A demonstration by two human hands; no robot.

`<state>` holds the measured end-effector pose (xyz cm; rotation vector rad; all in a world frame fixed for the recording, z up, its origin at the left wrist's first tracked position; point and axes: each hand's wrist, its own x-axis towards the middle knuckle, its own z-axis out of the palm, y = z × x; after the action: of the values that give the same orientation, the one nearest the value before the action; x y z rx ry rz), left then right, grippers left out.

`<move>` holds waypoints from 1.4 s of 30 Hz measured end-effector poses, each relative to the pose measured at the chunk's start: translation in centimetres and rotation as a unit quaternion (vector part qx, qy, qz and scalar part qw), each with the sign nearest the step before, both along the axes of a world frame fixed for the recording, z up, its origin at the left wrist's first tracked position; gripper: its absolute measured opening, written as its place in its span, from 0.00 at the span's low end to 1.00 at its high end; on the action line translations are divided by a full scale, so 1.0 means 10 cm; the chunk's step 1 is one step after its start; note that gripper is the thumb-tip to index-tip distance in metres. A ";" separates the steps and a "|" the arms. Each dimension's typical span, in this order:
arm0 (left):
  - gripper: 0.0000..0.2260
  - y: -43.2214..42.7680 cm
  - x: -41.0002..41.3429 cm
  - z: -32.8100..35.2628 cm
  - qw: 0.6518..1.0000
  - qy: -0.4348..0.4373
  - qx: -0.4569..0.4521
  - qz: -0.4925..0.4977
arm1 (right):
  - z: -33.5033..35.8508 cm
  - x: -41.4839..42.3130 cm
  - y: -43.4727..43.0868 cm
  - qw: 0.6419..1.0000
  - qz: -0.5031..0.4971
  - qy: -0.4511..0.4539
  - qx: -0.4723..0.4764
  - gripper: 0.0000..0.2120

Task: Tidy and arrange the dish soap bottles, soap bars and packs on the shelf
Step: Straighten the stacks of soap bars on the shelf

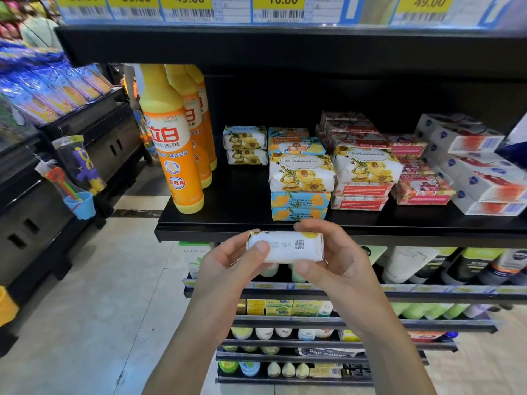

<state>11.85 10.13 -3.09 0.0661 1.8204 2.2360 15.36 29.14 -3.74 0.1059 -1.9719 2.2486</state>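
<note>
A wrapped white soap bar [288, 248] with a QR code is held in front of the black shelf [228, 220], just below its front edge. My left hand [228, 266] grips its left end and my right hand [333, 260] grips its right end. On the shelf stand three orange dish soap bottles [171, 143] at the left. Yellow-flower soap bars [301, 172] lie stacked in the middle, with two more [245, 145] further back. Red-flower soap bars [359, 195] and white soap packs [479, 178] fill the right side.
An upper shelf edge with yellow price tags [188, 7] hangs overhead. Lower shelves hold tubes and bottles [413, 263]. Bare shelf surface lies between the bottles and the middle stack. A dark display rack [71, 155] with hanging toys stands to the left across a tiled aisle.
</note>
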 end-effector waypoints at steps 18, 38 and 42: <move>0.28 -0.05 -0.03 -0.02 0.999 0.027 -0.024 -0.010 | 0.09 -0.04 -0.06 0.996 -0.033 -0.074 -0.026 0.27; 0.25 -0.03 -0.01 0.02 1.000 -0.012 0.002 -0.004 | 0.06 0.02 -0.02 0.986 0.006 0.030 0.162 0.37; 0.27 0.02 0.00 0.03 1.000 -0.002 -0.003 0.002 | 0.08 0.04 -0.03 0.941 -0.064 0.069 0.326 0.41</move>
<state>11.86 10.32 -2.81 0.0554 1.8273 2.2309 15.77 28.84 -2.98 0.1928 -2.4669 1.3887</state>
